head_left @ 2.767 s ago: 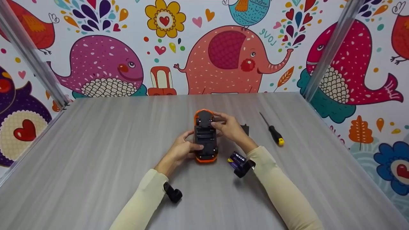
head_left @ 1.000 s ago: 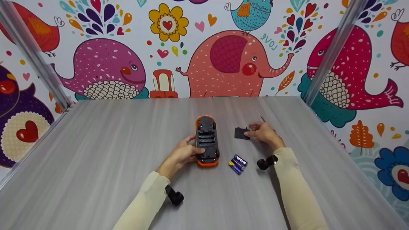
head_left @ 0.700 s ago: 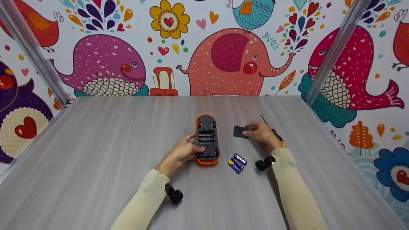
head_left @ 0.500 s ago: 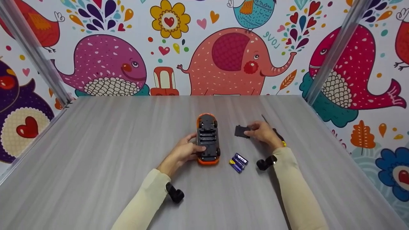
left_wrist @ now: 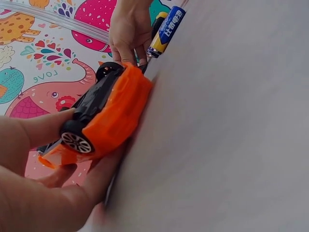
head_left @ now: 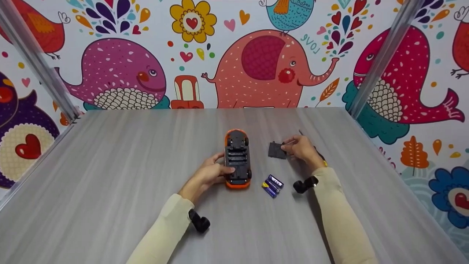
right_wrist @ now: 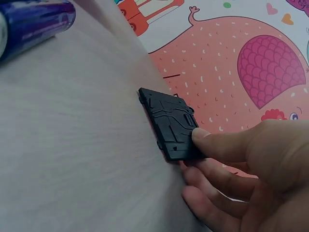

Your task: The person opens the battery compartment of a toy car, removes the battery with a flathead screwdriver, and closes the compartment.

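Battery-cover work is where things stand, to my eye: the orange plastic toy car (head_left: 237, 158) lies upside down near the middle of the grey wood-grain table (head_left: 110, 176), its black underside up and the battery bay open. The left hand (head_left: 209, 174) steadies it at the near end, thumb on the black chassis and fingers curled against the orange side; the left wrist view shows the same grip on the car (left_wrist: 104, 116).

The right hand (head_left: 301, 148) pinches the small flat black plastic cover plate (head_left: 276, 150) by one edge, thumb on top and fingertips beneath, as the right wrist view shows for the plate (right_wrist: 169, 123). The plate sits just right of the car, apart from it, its far edge resting on or just over the table.

Two or three blue-and-yellow cylindrical batteries (head_left: 272, 184) lie side by side near the car's near end. A black-handled screwdriver with a yellow cap (head_left: 321, 159) is mostly hidden behind the right hand.

I'd judge the next move calls for cells seated in the bay, or the plate carried across and lined up squarely over it.

The car's long axis runs away from the person toward the cartoon-animal wall (head_left: 263, 62). Which end is the nose I cannot tell.
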`<state>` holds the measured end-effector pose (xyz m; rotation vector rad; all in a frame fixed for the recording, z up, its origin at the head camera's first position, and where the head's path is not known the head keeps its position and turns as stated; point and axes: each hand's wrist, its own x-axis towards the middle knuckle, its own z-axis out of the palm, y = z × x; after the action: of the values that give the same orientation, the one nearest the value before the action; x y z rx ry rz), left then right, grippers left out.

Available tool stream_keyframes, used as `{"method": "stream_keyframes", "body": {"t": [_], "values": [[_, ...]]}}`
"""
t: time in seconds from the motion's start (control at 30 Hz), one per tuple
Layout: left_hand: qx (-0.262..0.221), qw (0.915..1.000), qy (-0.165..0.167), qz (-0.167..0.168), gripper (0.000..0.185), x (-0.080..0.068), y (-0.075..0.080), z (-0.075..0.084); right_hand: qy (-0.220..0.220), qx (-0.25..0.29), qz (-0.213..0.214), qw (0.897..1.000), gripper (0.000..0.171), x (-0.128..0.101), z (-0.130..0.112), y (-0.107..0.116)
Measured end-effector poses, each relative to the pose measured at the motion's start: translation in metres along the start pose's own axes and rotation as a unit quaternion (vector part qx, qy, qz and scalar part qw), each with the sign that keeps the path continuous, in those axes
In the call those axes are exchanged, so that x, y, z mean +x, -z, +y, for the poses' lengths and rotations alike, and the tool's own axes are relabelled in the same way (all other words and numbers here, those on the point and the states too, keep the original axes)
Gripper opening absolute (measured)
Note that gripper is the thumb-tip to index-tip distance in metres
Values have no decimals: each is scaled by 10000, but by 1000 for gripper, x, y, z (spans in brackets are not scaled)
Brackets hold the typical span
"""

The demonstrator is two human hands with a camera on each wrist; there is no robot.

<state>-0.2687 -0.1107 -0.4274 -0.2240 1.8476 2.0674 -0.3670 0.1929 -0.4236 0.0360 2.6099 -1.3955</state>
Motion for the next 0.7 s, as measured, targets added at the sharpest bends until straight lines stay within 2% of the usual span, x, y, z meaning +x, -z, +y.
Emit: {"method": "stream_keyframes", "body": {"t": [0.27, 0.4, 0.53, 0.7], "values": [[-31, 10000, -35, -57, 80, 0, 2, -1, 405, 172, -97, 9990, 28, -3, -8, -6], [-21, 9999, -43, -124, 79, 1, 2, -2, 376, 152, -122, 9991, 30, -5, -15, -8], [-3, 9999, -67, -143, 79, 1, 1, -1, 275, 419, -35, 9987, 35, -8, -23, -8], [-54, 9997, -108, -215, 78, 0, 1, -1, 614, 899, 225, 9938, 35, -16, -36, -9]]}}
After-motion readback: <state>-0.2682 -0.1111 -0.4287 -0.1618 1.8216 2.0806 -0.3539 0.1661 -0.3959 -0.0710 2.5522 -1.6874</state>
